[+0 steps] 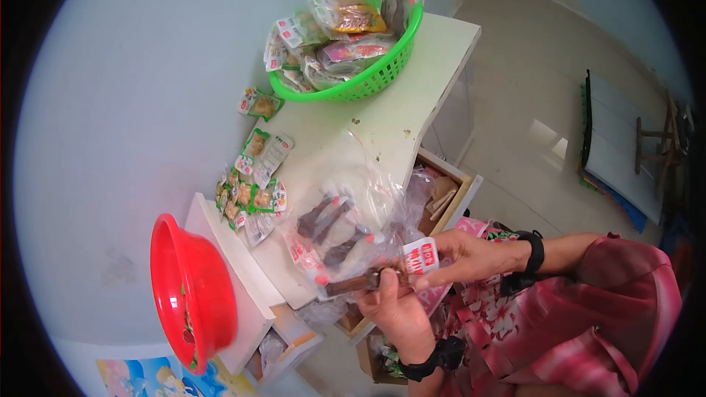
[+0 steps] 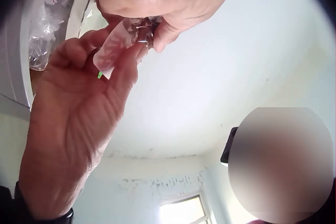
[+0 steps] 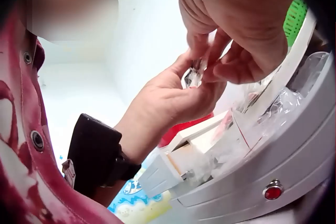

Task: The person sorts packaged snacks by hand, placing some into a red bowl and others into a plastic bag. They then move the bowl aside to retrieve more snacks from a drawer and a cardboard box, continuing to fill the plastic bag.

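Both hands meet at a small snack packet [image 1: 353, 284], dark brown with a red-and-white label. My left hand [image 1: 403, 323] pinches its brown part between thumb and fingers. At the label end, my right hand [image 1: 467, 256] grips with thumb and fingers. Just beyond the hands, a large clear plastic bag [image 1: 353, 169] lies on the white tabletop with several dark-filled packets inside. In the left wrist view the packet's pale label [image 2: 116, 48] shows between the two hands. The right wrist view catches a shiny bit of the packet [image 3: 195, 74] at the fingertips; the rest is hidden.
A green basket [image 1: 382, 82] full of snack packets stands at the table's far end. Small green-and-white packets [image 1: 257, 195] lie along the wall side. A red basin [image 1: 165, 279] stands on the left. Open drawers [image 1: 465, 198] under the tabletop hold plastic bags.
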A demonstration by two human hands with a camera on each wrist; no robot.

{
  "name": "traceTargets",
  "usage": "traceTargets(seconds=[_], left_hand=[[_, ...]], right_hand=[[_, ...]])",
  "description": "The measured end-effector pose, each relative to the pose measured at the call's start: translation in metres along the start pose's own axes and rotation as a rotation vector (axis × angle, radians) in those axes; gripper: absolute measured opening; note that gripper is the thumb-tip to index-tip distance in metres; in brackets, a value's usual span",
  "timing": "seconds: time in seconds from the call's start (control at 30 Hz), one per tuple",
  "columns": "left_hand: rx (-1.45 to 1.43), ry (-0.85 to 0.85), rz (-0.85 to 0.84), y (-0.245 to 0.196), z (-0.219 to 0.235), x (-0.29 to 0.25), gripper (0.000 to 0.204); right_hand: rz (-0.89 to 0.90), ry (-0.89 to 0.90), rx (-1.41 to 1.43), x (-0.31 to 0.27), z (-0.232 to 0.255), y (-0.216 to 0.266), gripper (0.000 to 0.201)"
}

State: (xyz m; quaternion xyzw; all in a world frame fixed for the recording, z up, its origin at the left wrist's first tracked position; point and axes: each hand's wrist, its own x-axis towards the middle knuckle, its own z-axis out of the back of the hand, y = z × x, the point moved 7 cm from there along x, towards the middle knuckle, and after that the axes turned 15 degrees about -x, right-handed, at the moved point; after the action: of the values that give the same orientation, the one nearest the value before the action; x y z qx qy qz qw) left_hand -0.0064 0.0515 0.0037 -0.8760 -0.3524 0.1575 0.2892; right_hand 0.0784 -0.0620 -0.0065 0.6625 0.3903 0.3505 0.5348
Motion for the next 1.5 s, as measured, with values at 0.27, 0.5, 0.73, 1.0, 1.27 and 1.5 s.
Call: traceTargets(seconds=[0.27,0.5,0.73,1.0,1.27,1.5], left_hand=[[0.153,0.103,0.057,0.019,-0.011,0.019,0.039],[0.853,0.120,-0.318,-0.024,-0.039,0.033,0.035],[1.342,0.378,-0.607,0.001,-0.083,0.042,0.044],[1.163,0.707,-0.485,0.001,-0.142,0.010,0.091],[0.406,0.403,0.230,0.038,-0.086,0.017,0.069],[0.232,0.114,-0.140,0.016,-0.071,0.044,0.045]], right_hand=[[0.069,-0.378,0.121,0.004,0.050,0.001,0.024],[0.181,-0.677,0.006,-0.010,0.127,0.032,0.022],[0.149,-0.806,-0.039,-0.013,0.146,0.018,0.018],[0.233,-0.429,-0.396,-0.037,0.154,0.080,0.022],[0.206,-0.283,0.035,-0.012,0.115,0.056,0.024],[0.191,-0.203,0.028,-0.009,0.074,0.026,0.036]])
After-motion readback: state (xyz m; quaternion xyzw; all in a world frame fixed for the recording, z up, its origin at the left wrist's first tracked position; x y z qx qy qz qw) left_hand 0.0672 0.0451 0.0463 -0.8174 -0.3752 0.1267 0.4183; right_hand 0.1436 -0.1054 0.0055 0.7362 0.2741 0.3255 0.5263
